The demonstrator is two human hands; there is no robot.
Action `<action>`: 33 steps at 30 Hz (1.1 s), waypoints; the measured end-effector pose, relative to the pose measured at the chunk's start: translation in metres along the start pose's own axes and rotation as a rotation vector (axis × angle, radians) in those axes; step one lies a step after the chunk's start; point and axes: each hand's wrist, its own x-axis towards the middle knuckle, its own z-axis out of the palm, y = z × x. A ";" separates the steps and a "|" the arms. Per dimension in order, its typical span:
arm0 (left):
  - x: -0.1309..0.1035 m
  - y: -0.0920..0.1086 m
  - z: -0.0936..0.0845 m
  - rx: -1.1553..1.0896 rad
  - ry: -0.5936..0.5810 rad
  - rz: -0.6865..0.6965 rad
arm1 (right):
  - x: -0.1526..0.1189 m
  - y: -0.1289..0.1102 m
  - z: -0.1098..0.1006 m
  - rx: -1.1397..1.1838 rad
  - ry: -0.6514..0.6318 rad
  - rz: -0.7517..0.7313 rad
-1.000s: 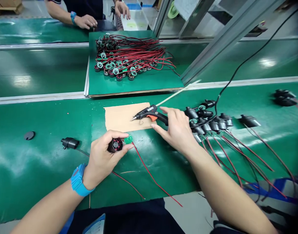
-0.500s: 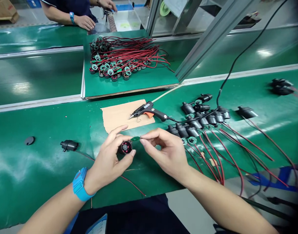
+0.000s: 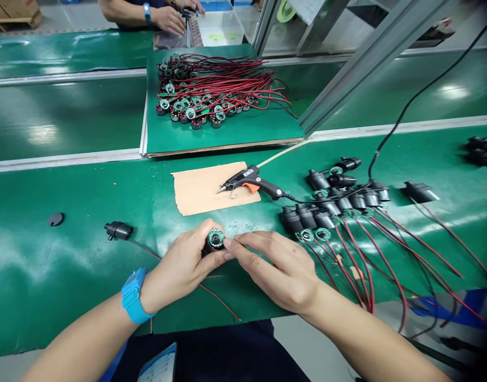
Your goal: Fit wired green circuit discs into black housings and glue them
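A black cylindrical housing [image 3: 208, 248] is gripped in my left hand [image 3: 183, 260], with fingers and thumb wrapped round it. Its open end faces up towards me. A green ring-shaped circuit board [image 3: 215, 239] lies over that end, with a dark centre showing through. The fingertips of my right hand [image 3: 281, 270] are closed at the board's right edge; its thumb is mostly hidden. Beyond both hands, a black hot glue gun [image 3: 249, 179] with an orange trigger rests on a piece of brown cardboard [image 3: 195, 193].
Several black housings [image 3: 323, 217] with boards and red wires [image 3: 381, 249] lie to the right. One wired housing [image 3: 119, 230] and a black disc [image 3: 56, 218] lie left. Wired motors [image 3: 195, 122] fill a raised green board [image 3: 227, 135]. A co-worker's hand [image 3: 169, 20] is beyond.
My right hand has brought the circuit board from beside the housing onto its open end, turning it flat to face me. The scene has shifted slightly rightward in view.
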 end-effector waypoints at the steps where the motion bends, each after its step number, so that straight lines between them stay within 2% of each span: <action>1: 0.000 0.000 -0.001 -0.021 -0.013 -0.012 | 0.000 0.000 -0.001 -0.011 -0.007 -0.009; 10: -0.001 0.007 -0.011 -0.193 -0.155 -0.067 | 0.009 0.000 -0.011 -0.012 -0.086 -0.043; 19: -0.004 0.003 -0.010 -0.273 -0.116 -0.136 | 0.011 -0.002 -0.017 0.002 -0.106 -0.029; 21: -0.004 0.003 -0.009 -0.282 -0.112 -0.134 | 0.010 -0.002 -0.016 0.033 -0.100 0.003; 26: -0.004 0.005 -0.010 -0.289 -0.109 -0.113 | 0.012 -0.002 -0.014 0.203 -0.081 0.194; 33: -0.007 0.005 -0.010 -0.303 -0.088 -0.059 | 0.016 0.000 -0.013 0.359 -0.033 0.311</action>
